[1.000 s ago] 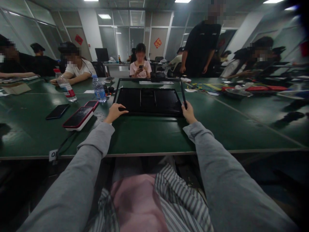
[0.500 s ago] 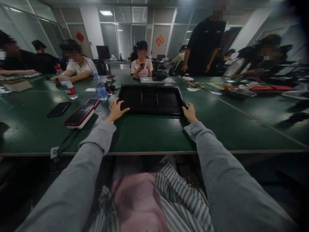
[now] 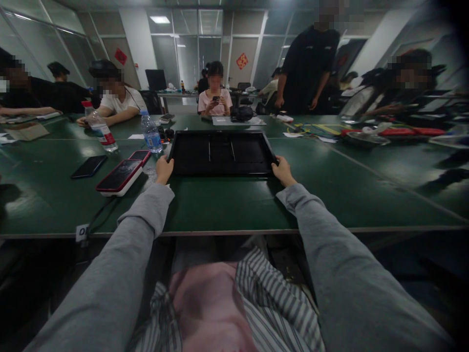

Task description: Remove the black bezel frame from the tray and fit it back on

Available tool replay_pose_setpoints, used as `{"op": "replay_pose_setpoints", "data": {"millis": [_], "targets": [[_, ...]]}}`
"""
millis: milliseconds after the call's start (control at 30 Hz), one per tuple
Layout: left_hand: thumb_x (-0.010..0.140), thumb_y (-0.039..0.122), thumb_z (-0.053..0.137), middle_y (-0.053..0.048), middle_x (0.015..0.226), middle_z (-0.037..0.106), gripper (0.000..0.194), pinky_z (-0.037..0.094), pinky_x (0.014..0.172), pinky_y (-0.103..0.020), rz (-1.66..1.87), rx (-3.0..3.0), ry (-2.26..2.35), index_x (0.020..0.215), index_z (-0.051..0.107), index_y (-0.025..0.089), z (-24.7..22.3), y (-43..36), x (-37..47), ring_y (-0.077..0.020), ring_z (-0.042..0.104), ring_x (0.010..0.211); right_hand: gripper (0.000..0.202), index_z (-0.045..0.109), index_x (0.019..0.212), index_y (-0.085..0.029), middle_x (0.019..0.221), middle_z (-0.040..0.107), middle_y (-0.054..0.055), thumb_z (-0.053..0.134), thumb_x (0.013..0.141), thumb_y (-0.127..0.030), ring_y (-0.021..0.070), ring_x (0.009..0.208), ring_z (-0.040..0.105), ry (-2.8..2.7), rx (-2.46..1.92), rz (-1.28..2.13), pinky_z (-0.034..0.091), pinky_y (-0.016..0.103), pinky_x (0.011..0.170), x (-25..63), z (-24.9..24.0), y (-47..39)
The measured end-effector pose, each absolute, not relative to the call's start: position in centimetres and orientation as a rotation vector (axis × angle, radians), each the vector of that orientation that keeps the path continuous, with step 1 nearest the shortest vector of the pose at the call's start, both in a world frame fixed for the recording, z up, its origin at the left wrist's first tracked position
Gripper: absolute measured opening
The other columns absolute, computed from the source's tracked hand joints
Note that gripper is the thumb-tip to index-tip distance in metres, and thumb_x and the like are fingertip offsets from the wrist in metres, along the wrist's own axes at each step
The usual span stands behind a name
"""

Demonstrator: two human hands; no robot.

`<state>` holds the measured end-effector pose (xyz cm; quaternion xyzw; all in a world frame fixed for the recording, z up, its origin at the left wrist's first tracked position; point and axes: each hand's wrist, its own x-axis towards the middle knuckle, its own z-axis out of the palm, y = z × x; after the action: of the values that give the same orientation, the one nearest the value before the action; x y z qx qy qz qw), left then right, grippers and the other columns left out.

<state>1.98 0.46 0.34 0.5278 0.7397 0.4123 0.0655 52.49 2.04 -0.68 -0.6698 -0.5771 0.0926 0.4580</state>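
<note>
Between the 2 bare hands, on the middle part of a green table (image 3: 227, 208), a shallow black tray (image 3: 222, 151), rectangular, placed with a long side toward the table's near edge. Near the middle of its dark floor, 2 thin pale strips (image 3: 232, 151), almost parallel. Left hand (image 3: 164, 169) at the left short side, close to the near corner, pinching the rim, with fingers bent and partly hidden. Right hand (image 3: 282, 171) at the right near corner, pinching the rim there with thumb on top; other fingers folded, not all visible. Around both forearms, grey sleeves (image 3: 141, 220), with cuffs turned back.

To the left of the tray, just beside, a bottle with blue cap (image 3: 151, 134); farther left, a bottle with red cap (image 3: 102, 133). Nearer than these 2 bottles, a red-edged phone (image 3: 120, 175) on a thick white block (image 3: 128, 186), and then, well apart from the left hand, a dark phone (image 3: 89, 166). From the block down toward the table edge, a black cable (image 3: 95, 212).

Beyond the tray, a pale flat sheet (image 3: 256, 121) with a black bundle (image 3: 242, 114) on it. Across the table, seated, a person in pink (image 3: 215, 102), with a phone held in both hands. Far to the right, red objects (image 3: 410, 131), too blurred for naming.
</note>
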Motion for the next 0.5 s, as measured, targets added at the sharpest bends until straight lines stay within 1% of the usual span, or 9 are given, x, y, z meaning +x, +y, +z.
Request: {"op": "replay_pose_setpoints", "data": {"millis": [33, 100, 233, 333, 500], "targets": [[0.097, 0.028, 0.055, -0.019, 0.132, 0.07, 0.041, 0.046, 0.112, -0.041, 1.196, 1.631, 2.254, 0.133, 0.065, 0.011, 0.5, 0.2, 1.9, -0.0298, 0.063, 0.129, 0.048, 0.064, 0.129, -0.015, 0.122, 0.07, 0.019, 0.057, 0.084, -0.03, 0.0344, 0.122, 0.062, -1.417, -1.658, 0.221, 0.046, 0.055, 0.111, 52.3, -0.8, 2.3], [0.099, 0.03, 0.052, -0.018, 0.129, 0.071, 0.038, 0.047, 0.109, -0.042, 1.122, 1.685, 2.294, 0.128, 0.069, 0.012, 0.8, -0.3, 1.8, -0.0306, 0.064, 0.127, 0.048, 0.064, 0.128, -0.015, 0.121, 0.071, 0.019, 0.055, 0.083, -0.028, 0.0347, 0.12, 0.063, -1.402, -1.678, 0.202, 0.047, 0.056, 0.11, 52.1, -1.1, 2.7], [0.099, 0.034, 0.05, -0.02, 0.131, 0.07, 0.043, 0.049, 0.106, -0.044, 1.095, 1.67, 2.379, 0.131, 0.068, 0.012, 1.0, -0.7, 2.1, -0.0327, 0.063, 0.126, 0.051, 0.065, 0.129, -0.014, 0.121, 0.071, 0.018, 0.053, 0.081, -0.025, 0.0338, 0.118, 0.064, -1.393, -1.691, 0.181, 0.047, 0.055, 0.109, 52.4, -1.7, 3.5], [0.099, 0.036, 0.05, -0.021, 0.13, 0.07, 0.043, 0.049, 0.104, -0.047, 1.07, 1.659, 2.378, 0.131, 0.068, 0.013, 1.0, -0.8, 2.4, -0.0351, 0.064, 0.124, 0.052, 0.065, 0.13, -0.014, 0.122, 0.072, 0.018, 0.053, 0.081, -0.025, 0.0334, 0.118, 0.064, -1.381, -1.682, 0.172, 0.047, 0.054, 0.11, 52.7, -2.0, 3.8], [0.1, 0.038, 0.049, -0.022, 0.128, 0.071, 0.044, 0.048, 0.104, -0.046, 1.029, 1.701, 2.377, 0.128, 0.069, 0.011, 1.2, -1.1, 2.4, -0.0358, 0.065, 0.124, 0.053, 0.063, 0.135, -0.012, 0.131, 0.068, 0.021, 0.053, 0.086, -0.028, 0.0352, 0.124, 0.063, -1.391, -1.698, 0.168, 0.044, 0.056, 0.113, 52.8, -2.2, 3.9]]}}
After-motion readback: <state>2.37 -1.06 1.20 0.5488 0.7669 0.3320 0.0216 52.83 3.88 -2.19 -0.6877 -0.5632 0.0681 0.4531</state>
